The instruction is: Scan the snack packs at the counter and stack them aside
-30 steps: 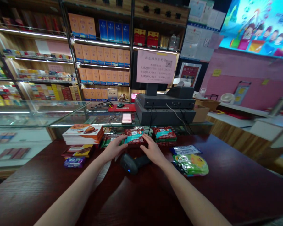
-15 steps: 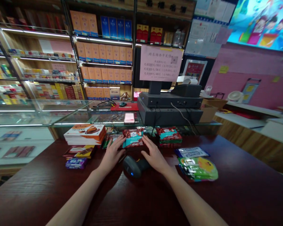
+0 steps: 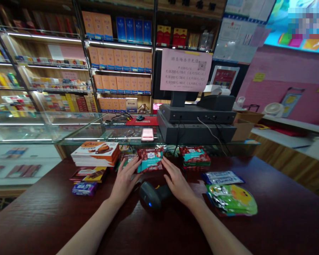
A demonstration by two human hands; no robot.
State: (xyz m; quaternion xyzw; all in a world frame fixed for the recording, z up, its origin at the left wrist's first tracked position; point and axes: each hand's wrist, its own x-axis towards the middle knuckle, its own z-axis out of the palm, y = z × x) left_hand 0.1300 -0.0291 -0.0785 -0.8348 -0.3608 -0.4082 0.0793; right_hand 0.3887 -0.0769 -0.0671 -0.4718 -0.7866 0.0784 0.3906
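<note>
A red and teal hazelnut chocolate packet (image 3: 150, 160) lies between my two hands at the back of the dark wooden table. My left hand (image 3: 125, 177) rests at its left edge, fingers stretched out and thumb apart. At the packet's right edge is my right hand (image 3: 178, 180), its fingers extended too. Both sets of fingertips seem to touch the packet's sides without wrapping round it. Just in front, a black barcode scanner (image 3: 150, 196) with a blue light lies on the table, its handle reaching toward my right hand. Partly hidden behind my left fingers is another packet (image 3: 127, 158).
White and orange boxes (image 3: 95, 154) are stacked at left, with chocolate bars (image 3: 90, 174) and a purple packet (image 3: 84, 188) in front. Right are stacked red-teal packets (image 3: 194, 156), a blue-white packet (image 3: 223, 177) and green packets (image 3: 231, 199). A glass counter (image 3: 117, 134) and cash register (image 3: 195, 124) stand behind.
The view has shifted slightly, so most things sit a little differently in the picture. Both hands stay at the packet's sides with fingers extended; the scanner and packets keep their places.
</note>
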